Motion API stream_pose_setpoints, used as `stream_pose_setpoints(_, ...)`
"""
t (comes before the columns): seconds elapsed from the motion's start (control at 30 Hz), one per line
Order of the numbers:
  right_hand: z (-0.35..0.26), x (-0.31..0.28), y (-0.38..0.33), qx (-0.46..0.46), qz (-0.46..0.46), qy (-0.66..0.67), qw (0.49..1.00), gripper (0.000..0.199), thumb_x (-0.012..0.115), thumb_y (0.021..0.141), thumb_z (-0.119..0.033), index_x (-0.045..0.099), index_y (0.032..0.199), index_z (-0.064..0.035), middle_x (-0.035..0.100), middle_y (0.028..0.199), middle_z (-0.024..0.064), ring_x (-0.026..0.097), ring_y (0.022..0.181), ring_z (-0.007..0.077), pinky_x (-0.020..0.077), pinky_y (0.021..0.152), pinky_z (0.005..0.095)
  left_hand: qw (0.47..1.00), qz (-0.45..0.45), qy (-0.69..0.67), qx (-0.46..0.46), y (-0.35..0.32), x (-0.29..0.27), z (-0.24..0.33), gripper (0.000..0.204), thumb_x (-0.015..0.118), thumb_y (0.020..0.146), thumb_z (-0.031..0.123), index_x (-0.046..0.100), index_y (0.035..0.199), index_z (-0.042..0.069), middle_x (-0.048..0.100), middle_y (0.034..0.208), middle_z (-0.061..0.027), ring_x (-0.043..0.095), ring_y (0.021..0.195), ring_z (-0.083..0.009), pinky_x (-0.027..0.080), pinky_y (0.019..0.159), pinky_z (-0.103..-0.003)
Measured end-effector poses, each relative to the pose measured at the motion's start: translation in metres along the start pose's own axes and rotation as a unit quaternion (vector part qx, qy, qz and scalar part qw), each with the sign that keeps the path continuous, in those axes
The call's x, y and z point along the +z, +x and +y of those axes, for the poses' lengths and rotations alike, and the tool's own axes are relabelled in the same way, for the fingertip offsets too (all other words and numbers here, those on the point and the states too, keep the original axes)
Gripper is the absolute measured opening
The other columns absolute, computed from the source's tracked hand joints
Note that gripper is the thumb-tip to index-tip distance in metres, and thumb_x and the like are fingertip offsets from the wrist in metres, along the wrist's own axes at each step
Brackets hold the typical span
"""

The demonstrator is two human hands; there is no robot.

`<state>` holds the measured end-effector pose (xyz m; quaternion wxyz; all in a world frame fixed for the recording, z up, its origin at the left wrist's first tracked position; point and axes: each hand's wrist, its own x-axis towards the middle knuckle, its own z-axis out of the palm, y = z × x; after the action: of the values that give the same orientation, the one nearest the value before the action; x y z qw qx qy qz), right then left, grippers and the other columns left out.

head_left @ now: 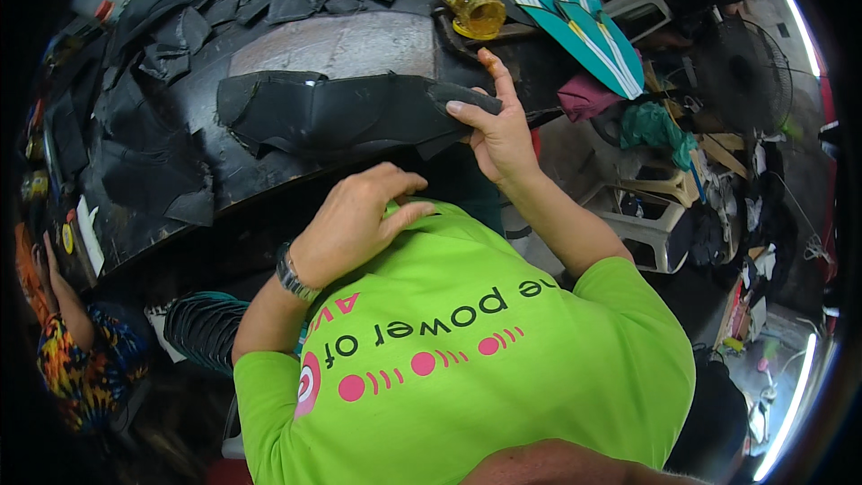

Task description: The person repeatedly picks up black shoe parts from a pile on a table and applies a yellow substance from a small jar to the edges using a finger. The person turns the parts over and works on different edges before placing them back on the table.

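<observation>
Black piece (341, 112) between right fingers (467, 110)

Left hand (355, 216): bare, palm down, fingers curled inward, thumb and fingertips pinched together at the chest. Wrist slightly flexed, forearm running down-left to a bent elbow. Right hand (498, 130): bare, reaching forward and up, index finger extended straight, thumb pressed flat with the remaining fingers folded under in a pinch grip. Right forearm angles down-right toward the shoulder, elbow bent. Hands are apart, left lower and nearer the body, right higher and further out. Orange-brown staining on the right fingertips.
</observation>
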<state>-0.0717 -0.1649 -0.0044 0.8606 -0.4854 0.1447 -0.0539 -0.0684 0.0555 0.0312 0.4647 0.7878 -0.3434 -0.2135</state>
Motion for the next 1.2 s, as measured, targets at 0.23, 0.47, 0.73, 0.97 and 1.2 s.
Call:
stream_pose_setpoints(0.23, -0.002, 0.015, -0.011, 0.023, -0.058, 0.014, 0.998, 0.090, 0.069, 0.079, 0.013, 0.027, 0.152, -0.0182, 0.059, 0.094, 0.0051, 0.064, 0.090, 0.0143, 0.0561, 0.075, 0.0268, 0.919, 0.075, -0.319, -0.217, 0.014, 0.023, -0.028, 0.033, 0.064, 0.098, 0.028, 0.068, 0.104, -0.004, 0.064, 0.085, -0.0033, 0.063, 0.085, -0.0150, 0.053, 0.082, -0.032)
stream_pose_setpoints(0.47, -0.018, -0.012, 0.003, -0.043, -0.088, -0.202, 0.974, 0.080, 0.071, 0.080, 0.008, 0.034, 0.150, -0.0057, 0.061, 0.085, 0.0036, 0.062, 0.071, 0.0102, 0.0527, 0.066, 0.0237, 0.784, 0.166, -0.579, -0.148, 0.010, 0.022, -0.047, 0.032, 0.059, 0.100, 0.022, 0.069, 0.097, -0.008, 0.072, 0.098, -0.0140, 0.070, 0.087, -0.0189, 0.059, 0.079, -0.037)
stream_pose_setpoints(0.73, -0.059, -0.022, 0.064, -0.163, -0.045, -0.736, 0.656, 0.056, 0.066, 0.081, -0.014, 0.053, 0.135, -0.0078, 0.065, 0.078, 0.0161, 0.065, 0.071, 0.0322, 0.0516, 0.068, 0.0402, 0.826, 0.149, -0.497, -0.220, 0.005, 0.026, -0.062, 0.033, 0.054, 0.101, 0.020, 0.067, 0.104, -0.011, 0.070, 0.108, -0.0179, 0.070, 0.097, -0.0233, 0.057, 0.087, -0.038)
stream_pose_setpoints(0.97, -0.061, -0.005, 0.081, -0.131, -0.029, -0.830, 0.541, 0.043, 0.060, 0.081, -0.016, 0.058, 0.123, -0.0072, 0.070, 0.099, 0.0243, 0.067, 0.096, 0.0411, 0.0538, 0.084, 0.0502, 0.776, 0.208, -0.586, -0.107, 0.003, 0.033, -0.060, 0.034, 0.050, 0.103, 0.018, 0.065, 0.108, -0.012, 0.069, 0.111, -0.0188, 0.068, 0.103, -0.0268, 0.054, 0.096, -0.043)
stream_pose_setpoints(1.2, -0.069, 0.007, 0.032, -0.225, -0.053, -0.778, 0.583, 0.029, 0.058, 0.083, -0.007, 0.063, 0.111, -0.0050, 0.063, 0.106, 0.0186, 0.067, 0.086, 0.0350, 0.0534, 0.076, 0.0446, 0.762, 0.158, -0.620, -0.101, 0.004, 0.027, -0.060, 0.034, 0.048, 0.103, 0.018, 0.063, 0.111, -0.012, 0.070, 0.110, -0.0189, 0.069, 0.100, -0.0272, 0.055, 0.094, -0.041)
